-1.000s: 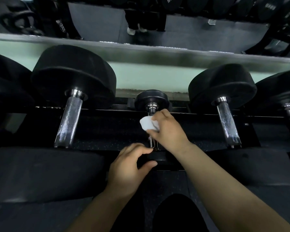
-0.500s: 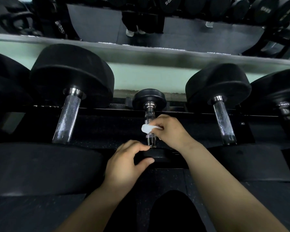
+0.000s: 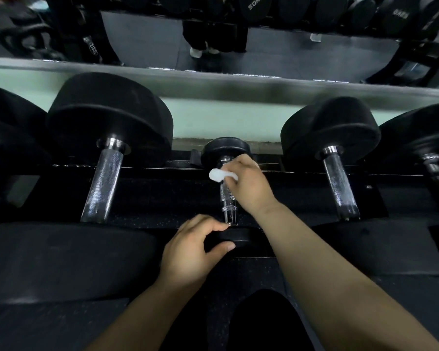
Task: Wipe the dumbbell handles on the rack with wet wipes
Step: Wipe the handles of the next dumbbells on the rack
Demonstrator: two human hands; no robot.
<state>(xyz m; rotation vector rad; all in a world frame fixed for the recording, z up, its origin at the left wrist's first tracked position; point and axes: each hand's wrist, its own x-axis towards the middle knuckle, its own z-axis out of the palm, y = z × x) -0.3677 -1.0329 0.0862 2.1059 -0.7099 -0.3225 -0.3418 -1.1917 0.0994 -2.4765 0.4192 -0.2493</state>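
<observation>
**Wiping down the little dumbbell on the rack**

So our black rack runs right across the view. The left big dumbbell and the right big dumbbell lie in it with their chrome bars pointing back at us. Between them sits the small dumbbell, lying the same way and well apart from both.

Our left hand grips its near head, thumb on our side and fingers curled over the top. Our right hand is up at the far end of the handle, right by the far head. Its fingers are bunched together, pinching the wet wipe against the chrome. The wipe is a little white wad poking out to the left of those fingers. The lower stretch of the handle is bare and shiny.
</observation>
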